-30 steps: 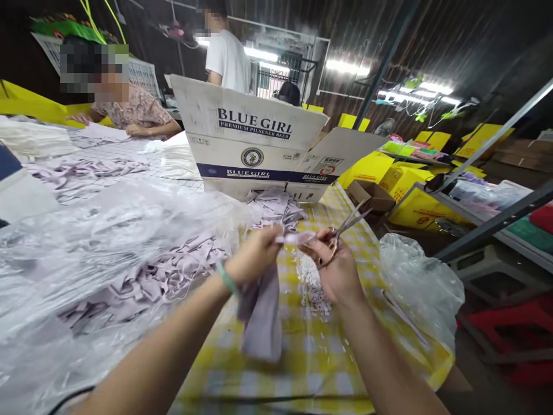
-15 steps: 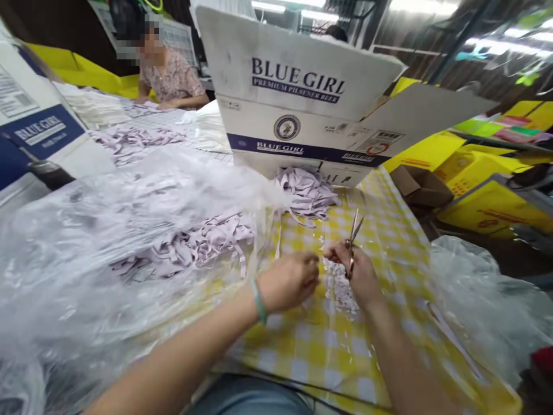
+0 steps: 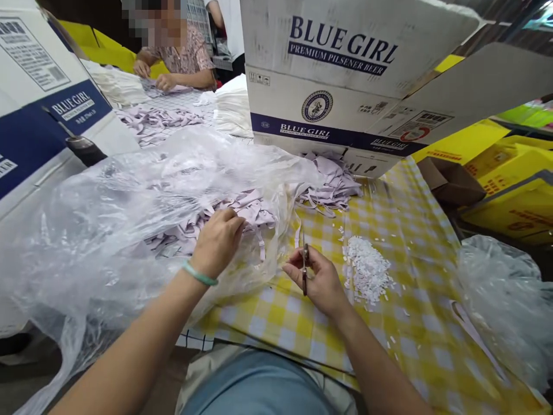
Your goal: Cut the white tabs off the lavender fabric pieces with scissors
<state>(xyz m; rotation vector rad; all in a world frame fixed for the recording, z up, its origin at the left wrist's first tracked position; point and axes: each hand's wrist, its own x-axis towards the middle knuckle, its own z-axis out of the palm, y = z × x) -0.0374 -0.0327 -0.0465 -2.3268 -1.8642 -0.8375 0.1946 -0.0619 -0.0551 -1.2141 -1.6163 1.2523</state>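
My right hand (image 3: 322,283) holds a pair of scissors (image 3: 305,268), the blades pointing away from me. Thumb and forefinger come close together beside the handles. At the opening of a clear plastic bag (image 3: 142,173), my left hand (image 3: 219,241) wears a pale green bangle (image 3: 199,273). Its fingers are curled together over a heap of lilac fabric straps (image 3: 254,208); what they pinch is hidden. A second pile of lilac straps (image 3: 334,181) lies beyond the bag. Right of the scissors sits a mound of small white clippings (image 3: 369,268) on a yellow checked tablecloth (image 3: 298,334).
A tall white carton (image 3: 276,95) stands behind the straps, another carton (image 3: 82,109) at left. Across the table a person (image 3: 190,63) handles lilac pieces. At right lie a crumpled clear bag (image 3: 496,294) and a single strap (image 3: 475,337). Yellow boxes (image 3: 514,196) are beyond the edge.
My left hand has moved from beside the scissors leftward to the straps in the bag. My right hand with the scissors has shifted left, uncovering the clippings. The view has tilted down.
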